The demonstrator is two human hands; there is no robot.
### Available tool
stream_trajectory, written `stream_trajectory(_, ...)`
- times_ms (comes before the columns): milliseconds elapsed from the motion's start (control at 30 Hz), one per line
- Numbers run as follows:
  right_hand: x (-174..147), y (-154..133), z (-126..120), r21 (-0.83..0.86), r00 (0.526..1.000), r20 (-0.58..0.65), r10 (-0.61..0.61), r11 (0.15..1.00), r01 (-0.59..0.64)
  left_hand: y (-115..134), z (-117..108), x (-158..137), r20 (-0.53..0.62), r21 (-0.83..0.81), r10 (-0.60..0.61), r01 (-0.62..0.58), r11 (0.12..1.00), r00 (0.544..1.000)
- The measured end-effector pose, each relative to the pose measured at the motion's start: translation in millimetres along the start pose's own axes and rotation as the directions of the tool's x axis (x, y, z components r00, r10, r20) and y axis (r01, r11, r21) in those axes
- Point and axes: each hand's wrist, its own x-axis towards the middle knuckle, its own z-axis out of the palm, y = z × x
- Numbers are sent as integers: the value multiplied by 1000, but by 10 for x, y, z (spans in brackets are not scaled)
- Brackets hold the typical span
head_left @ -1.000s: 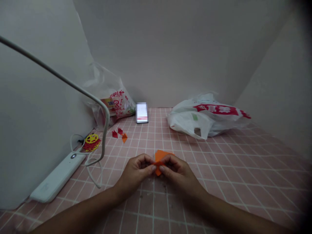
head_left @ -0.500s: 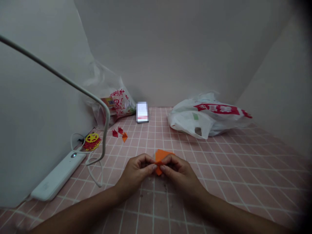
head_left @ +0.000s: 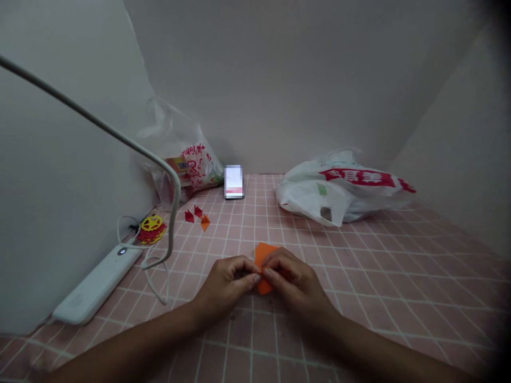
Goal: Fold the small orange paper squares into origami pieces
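An orange piece of folded paper (head_left: pixel 264 253) is held between both hands over the middle of the table. My left hand (head_left: pixel 231 282) pinches its left side between thumb and forefinger. From the other side, my right hand (head_left: pixel 297 279) grips it, also with thumb and fingers, and covers much of its right part. The fingertips of the two hands nearly meet at the paper's middle. Farther off to the left lie two small red folded papers (head_left: pixel 189 216) and a small orange folded paper (head_left: pixel 205 222).
A white power strip (head_left: pixel 98 282) with a cable lies left, beside yellow and red cut-out discs (head_left: pixel 151 229). A pale bent rod (head_left: pixel 99 125) crosses the left foreground. At the back are a plastic bag (head_left: pixel 195 165), a phone (head_left: pixel 233 182) and another white bag (head_left: pixel 343 189).
The orange paper has turned slightly between my fingers, and more of its lower part shows below them. My left fingertips have moved a little right. Both hands still grip it.
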Motion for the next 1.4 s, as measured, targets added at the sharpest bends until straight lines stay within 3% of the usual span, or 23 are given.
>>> stream_trajectory(300, 16, 58, 0, -3, 999, 12, 48, 999, -48, -67, -7, 52, -73, -159, -69, 57, 986, 995)
stream_trajectory(567, -12, -10, -14, -91, 995, -22, -94, 992, 92, -28, 11, 8, -95, -41, -22, 18, 999, 995)
stream_trajectory(733, -13, 7, -22, -117, 994, -43, -105, 988, 100, -7, 2, 9, -92, 4, 4, -3, 1000, 996)
stream_trajectory(1000, -19, -20, -4, -55, 993, -42, 108, 992, -110, 18, -51, 31, -43, 174, 78, -69, 982, 996)
stream_trajectory(1133, 2, 16, 17, 78, 978, -22, 207, 976, -205, 0, -67, 47, -13, 98, 20, -19, 995, 1000)
stream_trajectory(1233, 21, 89, 49, 302, 950, 22, 312, 904, -304, -31, -79, 59, 16, -31, -14, 14, 999, 1000)
stream_trajectory(1400, 38, 97, 71, 599, 856, 210, 473, 629, -495, -13, -129, 43, 70, -17, 84, -83, 996, 994)
